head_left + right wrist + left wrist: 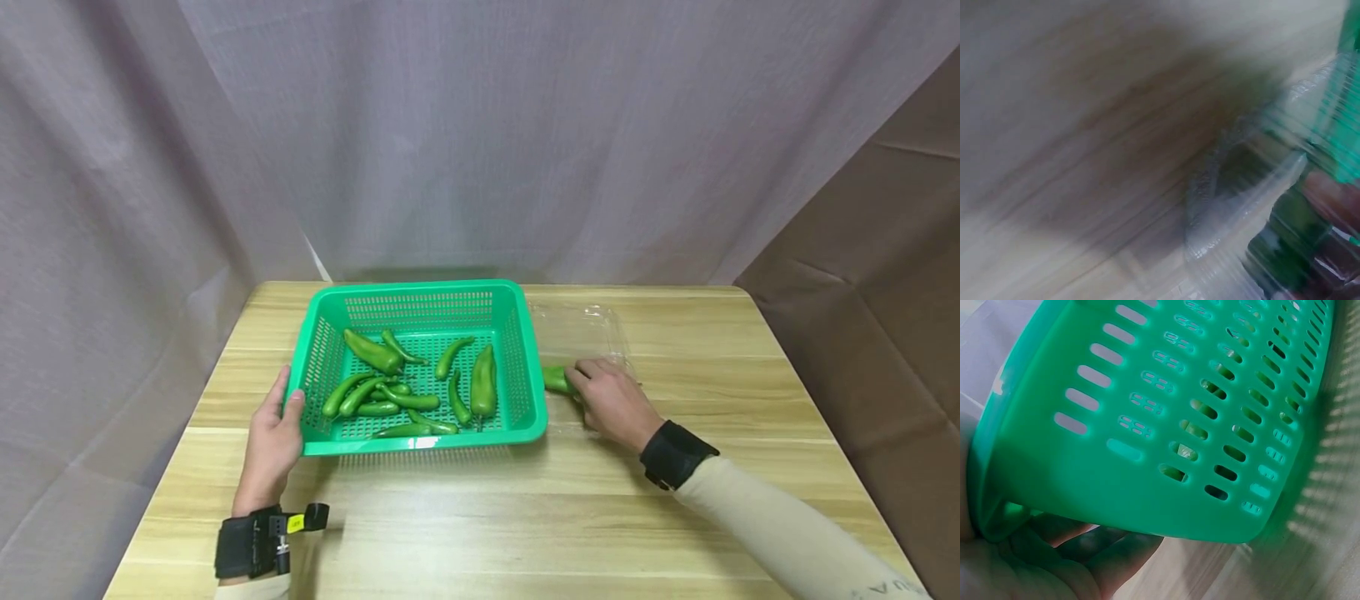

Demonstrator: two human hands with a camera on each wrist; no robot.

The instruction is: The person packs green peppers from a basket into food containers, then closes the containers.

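A green slotted basket (312,352) stands on the wooden table with several green peppers (483,382) lying in it. My left hand (274,433) grips the basket's near left corner, thumb on the rim; the left wrist view shows the basket wall (1166,412) with fingers (1116,562) curled under it. To the basket's right, my right hand (611,400) holds one green pepper (556,379) low over a clear plastic tray (581,329). In the right wrist view the clear tray (1235,206) and the pepper (1291,237) are blurred.
The wooden table (525,517) runs wide in front of the basket. Grey curtains hang behind it and a brown cloth hangs at the right. The table's right edge lies well past the tray.
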